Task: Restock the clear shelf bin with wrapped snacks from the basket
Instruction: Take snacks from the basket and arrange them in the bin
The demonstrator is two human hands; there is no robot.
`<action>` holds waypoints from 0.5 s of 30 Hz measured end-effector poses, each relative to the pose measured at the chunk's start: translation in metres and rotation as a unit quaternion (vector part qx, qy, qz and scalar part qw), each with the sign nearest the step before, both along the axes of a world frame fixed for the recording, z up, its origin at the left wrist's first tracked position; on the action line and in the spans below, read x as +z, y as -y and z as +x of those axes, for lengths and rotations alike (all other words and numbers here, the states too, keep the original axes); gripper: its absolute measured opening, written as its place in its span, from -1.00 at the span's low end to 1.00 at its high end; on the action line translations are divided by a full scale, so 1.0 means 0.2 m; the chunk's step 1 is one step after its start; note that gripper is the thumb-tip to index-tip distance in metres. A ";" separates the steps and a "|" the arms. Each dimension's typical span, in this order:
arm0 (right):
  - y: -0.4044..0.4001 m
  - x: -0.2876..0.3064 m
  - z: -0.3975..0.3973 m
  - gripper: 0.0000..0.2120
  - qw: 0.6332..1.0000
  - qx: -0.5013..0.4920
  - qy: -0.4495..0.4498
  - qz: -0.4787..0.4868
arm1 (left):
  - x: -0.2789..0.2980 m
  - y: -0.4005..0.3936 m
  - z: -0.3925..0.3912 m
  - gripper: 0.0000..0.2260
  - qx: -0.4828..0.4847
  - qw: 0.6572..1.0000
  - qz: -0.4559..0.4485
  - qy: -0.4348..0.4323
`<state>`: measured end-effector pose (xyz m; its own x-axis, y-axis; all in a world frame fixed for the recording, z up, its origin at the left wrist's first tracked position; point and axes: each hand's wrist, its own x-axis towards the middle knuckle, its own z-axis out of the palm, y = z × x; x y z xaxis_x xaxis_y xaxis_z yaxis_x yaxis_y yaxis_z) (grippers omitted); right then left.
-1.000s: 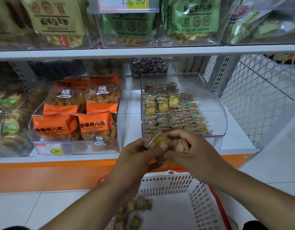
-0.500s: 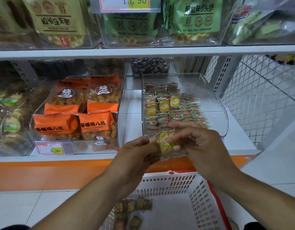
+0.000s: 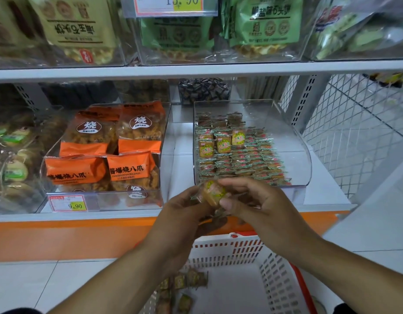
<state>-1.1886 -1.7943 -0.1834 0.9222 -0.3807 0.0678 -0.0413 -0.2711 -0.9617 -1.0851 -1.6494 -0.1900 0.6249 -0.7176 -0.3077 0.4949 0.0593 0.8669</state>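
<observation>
Orange snack bags (image 3: 109,155) sit in a bin over at 9 o'clock. Dead center, the left hand (image 3: 184,214) and right hand (image 3: 257,205) both pinch one wrapped snack (image 3: 213,192), right in front of the clear shelf bin (image 3: 295,155) at 1 o'clock. White basket (image 3: 230,252) at 6 o'clock has a few snacks (image 3: 184,282) left.

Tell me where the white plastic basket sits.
Bottom centre of the head view: white plastic basket on the floor below the orange shelf edge, under both hands.
</observation>
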 end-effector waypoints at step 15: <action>0.14 0.06 0.03 -0.56 0.977 0.019 -0.021 0.212 | -0.01 0.00 0.04 -0.81 0.020 0.995 0.062 0.079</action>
